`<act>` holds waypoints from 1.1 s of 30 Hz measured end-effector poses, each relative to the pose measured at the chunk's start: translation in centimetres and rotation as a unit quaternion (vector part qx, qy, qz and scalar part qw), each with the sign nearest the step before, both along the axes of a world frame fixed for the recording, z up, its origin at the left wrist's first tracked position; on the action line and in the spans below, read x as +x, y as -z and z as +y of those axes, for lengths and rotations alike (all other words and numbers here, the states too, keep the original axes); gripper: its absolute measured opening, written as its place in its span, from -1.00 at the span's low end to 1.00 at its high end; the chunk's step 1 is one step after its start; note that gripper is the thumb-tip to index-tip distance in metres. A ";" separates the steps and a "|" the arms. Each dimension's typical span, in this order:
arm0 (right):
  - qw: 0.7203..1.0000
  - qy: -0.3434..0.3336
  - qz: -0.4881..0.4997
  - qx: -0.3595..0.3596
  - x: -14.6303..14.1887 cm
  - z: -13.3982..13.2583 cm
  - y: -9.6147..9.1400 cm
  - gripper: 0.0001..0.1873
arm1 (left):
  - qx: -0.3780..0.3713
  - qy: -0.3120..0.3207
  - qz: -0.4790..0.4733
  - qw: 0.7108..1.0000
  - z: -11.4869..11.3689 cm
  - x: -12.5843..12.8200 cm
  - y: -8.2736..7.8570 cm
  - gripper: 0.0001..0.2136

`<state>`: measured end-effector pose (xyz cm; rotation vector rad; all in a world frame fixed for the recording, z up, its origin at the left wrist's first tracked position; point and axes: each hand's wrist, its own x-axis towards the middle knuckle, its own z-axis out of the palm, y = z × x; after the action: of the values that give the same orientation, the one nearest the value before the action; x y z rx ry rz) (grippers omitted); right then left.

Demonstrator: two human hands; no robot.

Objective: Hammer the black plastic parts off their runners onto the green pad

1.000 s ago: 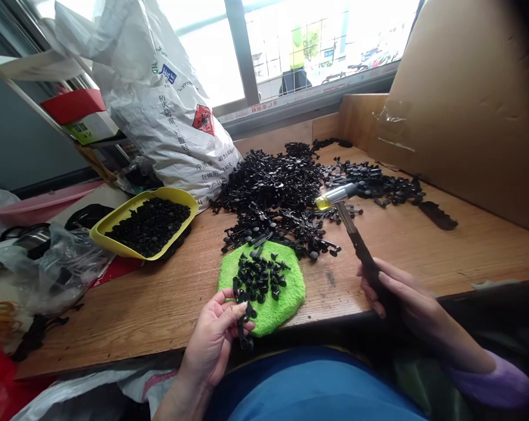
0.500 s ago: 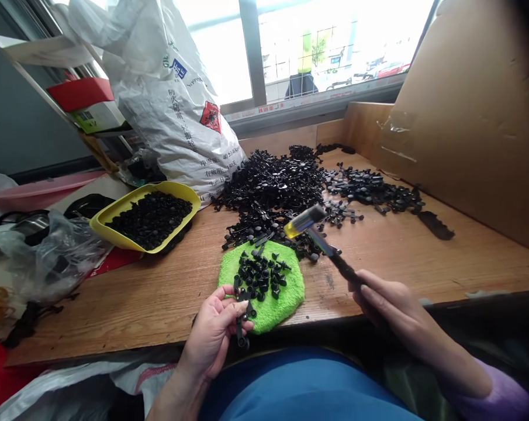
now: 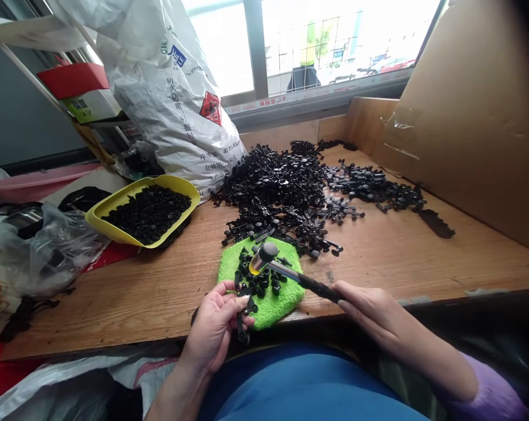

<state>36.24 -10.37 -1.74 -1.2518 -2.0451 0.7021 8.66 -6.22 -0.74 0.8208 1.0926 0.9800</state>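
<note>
My left hand (image 3: 222,321) pinches a black plastic part (image 3: 243,316) with several arms at the near left edge of a green cloth pad (image 3: 279,310). My right hand (image 3: 365,307) is closed round the dark handle of a small mallet (image 3: 301,278). The mallet's head, with a grey face on top and a yellow face below, hangs over the pad, just above and right of the held part. Small black plastic pieces (image 3: 262,286) lie heaped on the pad, partly hidden under the mallet head.
Behind the pad lies a large pile of black plastic parts (image 3: 282,181). A yellow tray (image 3: 95,216) of small black pieces stands on the left, beside a white sack (image 3: 159,105). A cardboard sheet (image 3: 461,128) leans on the right. The wooden tabletop (image 3: 159,292) ends near my body.
My right hand has brought the mallet down and to the left, from above the right of the pad to over it. My left hand keeps its pinch on the black part.
</note>
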 end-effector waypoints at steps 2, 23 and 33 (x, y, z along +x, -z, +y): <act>0.999 -0.011 -0.047 -0.004 0.0 0.0 -0.8 -0.81 | -0.002 0.002 0.011 1.000 0.0 0.0 0.0 -0.64; 0.969 -0.023 -0.245 -0.004 -1.3 0.3 -2.9 -0.79 | 0.007 0.021 0.049 0.999 -0.5 -0.2 -0.4 -0.72; 0.995 0.048 -0.085 0.001 0.9 -0.3 -0.5 -0.76 | 0.026 -0.082 0.002 0.996 -0.4 -0.5 0.0 -0.66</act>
<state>37.11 -10.70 -1.21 -1.4417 -2.1024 0.5668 8.11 -6.61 -0.74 0.7842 1.1550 1.1490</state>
